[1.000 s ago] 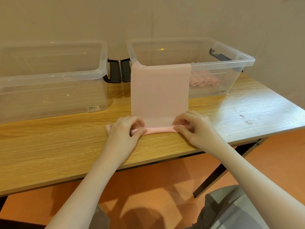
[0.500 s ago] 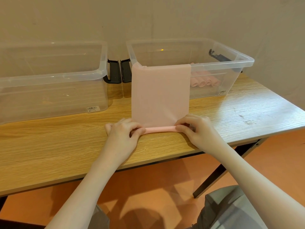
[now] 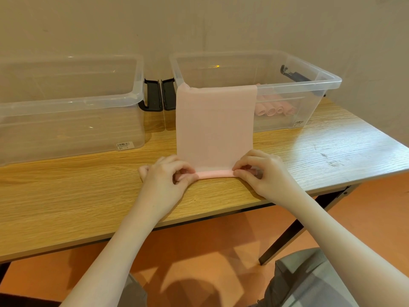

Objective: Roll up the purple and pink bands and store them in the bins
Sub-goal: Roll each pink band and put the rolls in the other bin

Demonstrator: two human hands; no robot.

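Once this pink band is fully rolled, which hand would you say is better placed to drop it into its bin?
Probably the right hand. The right bin already holds rolled pink bands and stands on that side, while the left hand pinches the pink band nearer the left bin.

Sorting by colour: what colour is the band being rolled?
Pale pink band, clearest in the head view.

Bare forearms (image 3: 124,244) — grey trousers (image 3: 309,282)
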